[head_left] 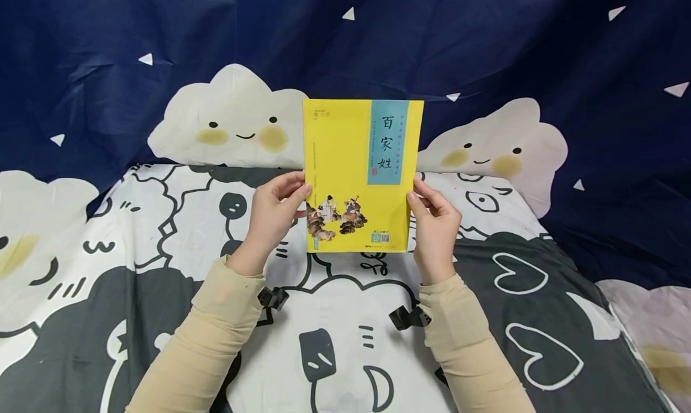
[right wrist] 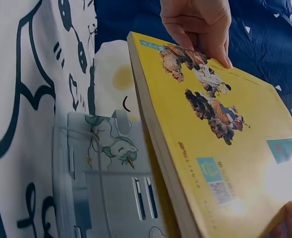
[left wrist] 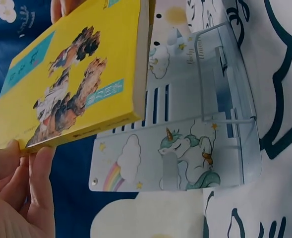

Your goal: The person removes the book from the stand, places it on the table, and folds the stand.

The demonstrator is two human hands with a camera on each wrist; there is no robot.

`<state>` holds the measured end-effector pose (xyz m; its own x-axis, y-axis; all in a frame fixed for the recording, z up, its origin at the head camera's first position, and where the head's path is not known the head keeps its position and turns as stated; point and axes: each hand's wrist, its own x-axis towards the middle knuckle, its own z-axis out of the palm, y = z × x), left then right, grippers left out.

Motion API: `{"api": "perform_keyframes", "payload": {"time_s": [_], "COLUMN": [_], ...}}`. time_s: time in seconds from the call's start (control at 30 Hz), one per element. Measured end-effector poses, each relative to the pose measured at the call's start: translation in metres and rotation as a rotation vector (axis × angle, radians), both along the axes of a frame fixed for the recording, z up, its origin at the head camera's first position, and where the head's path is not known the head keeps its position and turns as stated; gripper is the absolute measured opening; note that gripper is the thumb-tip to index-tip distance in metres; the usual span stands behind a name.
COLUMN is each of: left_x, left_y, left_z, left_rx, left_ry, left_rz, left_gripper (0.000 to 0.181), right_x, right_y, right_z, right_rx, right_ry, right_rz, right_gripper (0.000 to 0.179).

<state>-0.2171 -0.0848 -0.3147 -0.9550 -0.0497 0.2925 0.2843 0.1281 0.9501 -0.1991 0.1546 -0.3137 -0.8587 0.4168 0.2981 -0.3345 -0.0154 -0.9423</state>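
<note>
A yellow book (head_left: 340, 149) with a blue title panel and painted figures on its cover is held upright, front cover facing me. My left hand (head_left: 272, 215) pinches its left edge, thumb on the cover. At the opposite edge, my right hand (head_left: 436, 230) grips the book the same way. Both wrist views show the book's thick block of pages. Behind the book stands a pale blue bookstand (left wrist: 230, 163) with unicorn, cloud and rainbow pictures, slots and a wire bar. The book hides this stand in the head view.
A black, white and grey patterned cloth (head_left: 356, 323) covers the surface under my forearms. Behind it hangs a dark blue cloth (head_left: 291, 35) with smiling clouds and small white triangles. Small black devices (head_left: 274, 298) are strapped to both wrists.
</note>
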Motion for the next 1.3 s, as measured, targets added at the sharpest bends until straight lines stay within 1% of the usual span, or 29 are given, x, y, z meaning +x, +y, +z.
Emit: {"api": "perform_keyframes", "payload": {"time_s": [0.13,0.23,0.37,0.6,0.77,0.83,1.0,1.3], "left_x": [0.004,0.007,0.01,0.017,0.019,0.021,0.021,0.019], "left_y": [-0.008,-0.014,-0.022,-0.036,-0.045,-0.047,-0.052,-0.066], "left_z": [-0.001,-0.002,-0.002,-0.002,-0.002,-0.001,0.0,0.002], "left_rx": [0.026,0.02,-0.007,-0.108,-0.153,-0.166,-0.172,-0.203], "left_ry": [-0.023,-0.044,-0.059,-0.066,-0.09,-0.093,-0.099,-0.147], "left_rz": [-0.031,-0.033,-0.022,-0.003,0.006,0.006,0.006,0.004], "left_gripper": [0.028,0.029,0.029,0.029,0.03,0.03,0.03,0.032], "right_x": [0.001,0.001,0.002,0.004,0.007,0.007,0.007,0.009], "right_y": [-0.003,-0.006,-0.011,-0.018,-0.024,-0.027,-0.032,-0.042], "right_z": [-0.003,-0.006,-0.01,-0.015,-0.018,-0.02,-0.024,-0.027], "right_rx": [-0.05,-0.063,-0.047,-0.013,0.019,0.009,-0.015,0.016], "right_ry": [0.009,0.01,-0.009,-0.053,-0.052,-0.055,-0.088,-0.105], "right_rz": [0.032,0.056,0.077,0.132,0.165,0.178,0.205,0.249], "right_gripper": [0.03,0.03,0.031,0.034,0.036,0.037,0.039,0.039]}}
